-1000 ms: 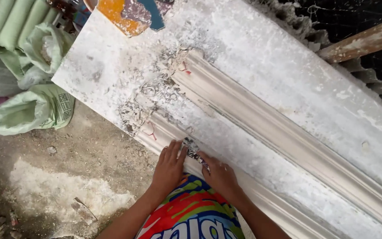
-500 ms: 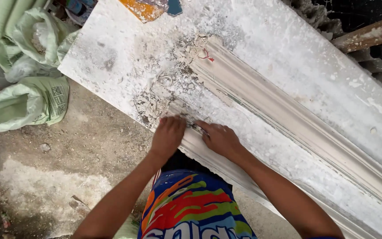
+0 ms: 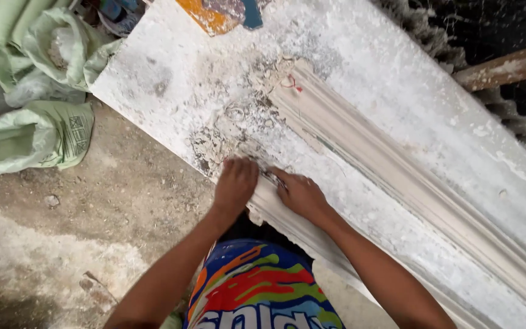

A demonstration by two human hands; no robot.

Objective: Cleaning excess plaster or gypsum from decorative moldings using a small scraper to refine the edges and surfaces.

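Plaster moulding (image 3: pixel 397 176): matt, chalky, smooth ridges, crumbly at end. Work board (image 3: pixel 153 79): rough, dusty white crust. Green sacks (image 3: pixel 31 137): woven plastic, slight sheen. Ground (image 3: pixel 62 244): rough concrete. Wooden beam (image 3: pixel 506 67), plaster-splashed.

Plaster workshop: moulding (image 3: pixel 397 176), sacks (image 3: pixel 31 140)

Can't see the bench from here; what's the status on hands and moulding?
Both hands, left hand and right hand, pressed on near plaster moulding. Crumbled plaster debris just ahead.
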